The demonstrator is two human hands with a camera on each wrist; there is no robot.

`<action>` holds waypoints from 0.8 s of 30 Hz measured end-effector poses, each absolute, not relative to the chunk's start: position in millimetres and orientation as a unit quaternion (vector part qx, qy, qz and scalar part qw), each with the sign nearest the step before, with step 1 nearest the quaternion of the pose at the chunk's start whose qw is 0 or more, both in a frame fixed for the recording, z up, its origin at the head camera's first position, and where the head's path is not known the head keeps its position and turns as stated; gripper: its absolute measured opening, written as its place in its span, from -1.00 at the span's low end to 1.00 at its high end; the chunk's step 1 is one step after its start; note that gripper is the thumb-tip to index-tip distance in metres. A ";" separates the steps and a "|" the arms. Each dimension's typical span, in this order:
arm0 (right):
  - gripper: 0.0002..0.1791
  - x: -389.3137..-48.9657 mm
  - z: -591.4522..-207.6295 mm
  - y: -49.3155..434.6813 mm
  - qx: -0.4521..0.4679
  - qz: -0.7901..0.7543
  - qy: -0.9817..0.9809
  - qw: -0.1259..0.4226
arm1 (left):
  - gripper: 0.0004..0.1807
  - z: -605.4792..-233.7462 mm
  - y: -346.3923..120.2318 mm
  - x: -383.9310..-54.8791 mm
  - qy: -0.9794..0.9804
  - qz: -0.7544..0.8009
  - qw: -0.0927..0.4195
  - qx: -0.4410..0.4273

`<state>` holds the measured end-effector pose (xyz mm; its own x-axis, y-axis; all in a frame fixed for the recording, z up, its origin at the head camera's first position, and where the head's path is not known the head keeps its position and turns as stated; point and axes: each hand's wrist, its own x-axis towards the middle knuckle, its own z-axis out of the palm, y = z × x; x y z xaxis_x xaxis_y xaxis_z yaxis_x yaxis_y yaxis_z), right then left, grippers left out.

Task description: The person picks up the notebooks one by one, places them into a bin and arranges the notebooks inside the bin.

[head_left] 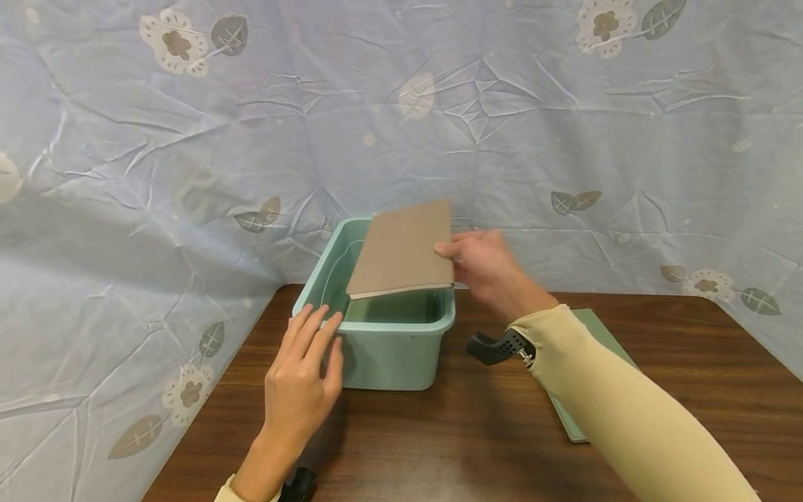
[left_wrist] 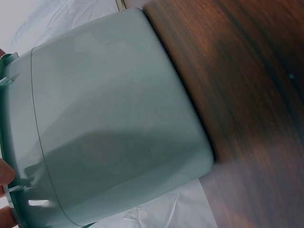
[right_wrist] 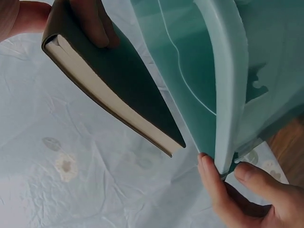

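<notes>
My right hand (head_left: 486, 268) grips a beige hardcover book (head_left: 404, 247) by its right edge, thumb on top and fingers underneath. The book is tilted over the open top of a pale green plastic bin (head_left: 389, 359). In the right wrist view the book's cream page edges (right_wrist: 109, 95) and dark underside show, with the bin beside it. My left hand (head_left: 304, 380) holds the bin's near left corner. Seen from the right wrist, its fingers (right_wrist: 211, 183) lie on one side of the rim and the thumb on the other. The book hides much of the bin's inside.
A green book (head_left: 567, 418) lies on the dark wooden table (head_left: 464, 446) to the right, partly covered by my right sleeve (head_left: 621, 404). A floral cloth (head_left: 502, 139) hangs behind the table and along its left side. A black strap piece (head_left: 498, 346) sticks out at my right wrist.
</notes>
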<state>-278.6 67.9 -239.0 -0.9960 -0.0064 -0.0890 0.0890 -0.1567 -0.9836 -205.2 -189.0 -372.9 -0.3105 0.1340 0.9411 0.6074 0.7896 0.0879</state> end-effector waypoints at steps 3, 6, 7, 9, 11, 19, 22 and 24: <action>-0.61 -279.4 -242.3 64.1 0.033 -0.754 0.655 0.036 | -0.63 -373.3 -189.8 -205.0 -0.779 -0.220 0.537 -0.238; -0.62 -279.8 -247.3 60.1 0.036 -0.743 0.667 0.041 | -0.64 -373.7 -190.5 -204.7 -0.779 -0.220 0.536 -0.238; -0.63 -280.1 -249.3 58.9 0.036 -0.741 0.670 0.042 | -0.64 -373.8 -190.7 -204.6 -0.780 -0.220 0.536 -0.238; -0.63 -280.2 -253.3 56.5 0.038 -0.735 0.675 0.044 | -0.64 -374.0 -191.2 -204.3 -0.781 -0.220 0.534 -0.239; -0.62 -280.8 -257.5 54.4 0.042 -0.734 0.676 0.047 | -0.64 -374.2 -191.6 -204.0 -0.782 -0.220 0.532 -0.239; -0.47 -285.0 -268.7 53.8 0.047 -0.740 0.669 0.055 | -0.62 -374.4 -189.0 -206.3 -0.780 -0.220 0.531 -0.245; -0.51 -285.4 -269.7 52.1 0.052 -0.738 0.670 0.054 | -0.62 -374.1 -189.9 -205.9 -0.781 -0.219 0.532 -0.243; -0.53 -285.1 -269.8 51.0 0.054 -0.738 0.670 0.054 | -0.62 -373.9 -190.8 -205.2 -0.782 -0.219 0.531 -0.241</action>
<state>-285.1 51.0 -269.8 -0.9884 -0.0072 -0.1518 0.1518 -0.0958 -0.9838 -205.2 -190.8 -373.9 -0.3199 0.1444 0.9364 0.6100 0.7876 0.0869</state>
